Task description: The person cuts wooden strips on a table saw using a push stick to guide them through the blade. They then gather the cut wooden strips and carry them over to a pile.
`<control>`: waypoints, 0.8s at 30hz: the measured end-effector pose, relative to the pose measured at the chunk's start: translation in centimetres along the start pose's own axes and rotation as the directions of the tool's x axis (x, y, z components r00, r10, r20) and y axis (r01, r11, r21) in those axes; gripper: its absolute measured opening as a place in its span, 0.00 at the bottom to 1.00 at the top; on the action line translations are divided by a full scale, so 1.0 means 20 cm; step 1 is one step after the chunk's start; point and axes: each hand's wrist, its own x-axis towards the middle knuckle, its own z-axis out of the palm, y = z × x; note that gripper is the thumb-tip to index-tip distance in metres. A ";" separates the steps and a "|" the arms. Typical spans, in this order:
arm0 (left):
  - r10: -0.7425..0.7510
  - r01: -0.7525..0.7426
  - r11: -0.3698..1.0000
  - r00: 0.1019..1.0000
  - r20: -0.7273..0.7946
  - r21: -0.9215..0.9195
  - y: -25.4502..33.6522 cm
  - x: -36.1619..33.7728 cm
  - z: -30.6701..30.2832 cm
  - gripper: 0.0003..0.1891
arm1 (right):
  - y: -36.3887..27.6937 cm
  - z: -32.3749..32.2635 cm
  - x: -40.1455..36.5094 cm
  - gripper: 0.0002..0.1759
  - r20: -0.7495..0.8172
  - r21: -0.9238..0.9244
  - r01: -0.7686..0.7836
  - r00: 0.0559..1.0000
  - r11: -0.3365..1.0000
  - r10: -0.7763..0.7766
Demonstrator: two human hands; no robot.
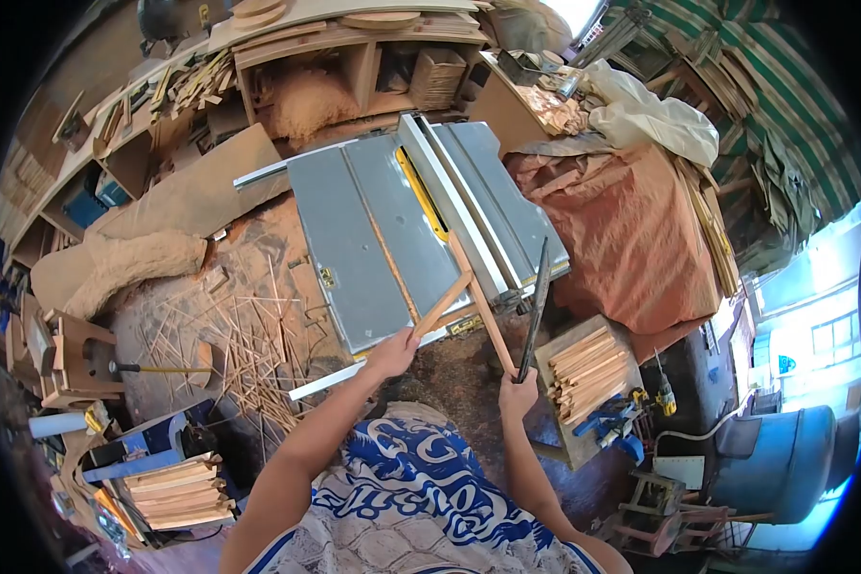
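A table saw (340, 225) with a grey top stands before me, its yellow blade insert (419, 191) running beside the long metal fence (464, 215). Along the fence lies a narrow wood strip (486, 316), its near end reaching my right hand (518, 392). That hand is closed around a long black stick (541, 297) and seems to grip the strip's end too. My left hand (392, 354), over the saw's front edge, is closed on a short wooden stick (442, 308). The short stick's far tip meets or crosses the strip. The blade itself cannot be made out.
Stacked wood strips (588, 373) lie on a stand at right, near clamps (612, 421) and a yellow drill (666, 394). Thin offcuts (258, 354) litter the floor at left. Another strip stack (174, 493) is lower left. A brown cover (622, 230) drapes a pile; a blue tank (770, 464) stands right.
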 end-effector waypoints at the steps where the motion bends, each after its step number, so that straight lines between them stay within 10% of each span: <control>1: 0.000 0.000 1.000 1.000 0.000 -0.002 0.00 0.00 0.01 0.24 | -0.01 0.00 0.00 0.11 0.003 0.006 -0.024 1.000 1.000 0.024; 24: -0.095 0.094 0.995 0.995 0.030 0.039 0.01 0.14 -0.01 0.29 | 0.05 -0.05 0.20 0.13 0.245 0.099 0.112 0.960 0.989 -0.133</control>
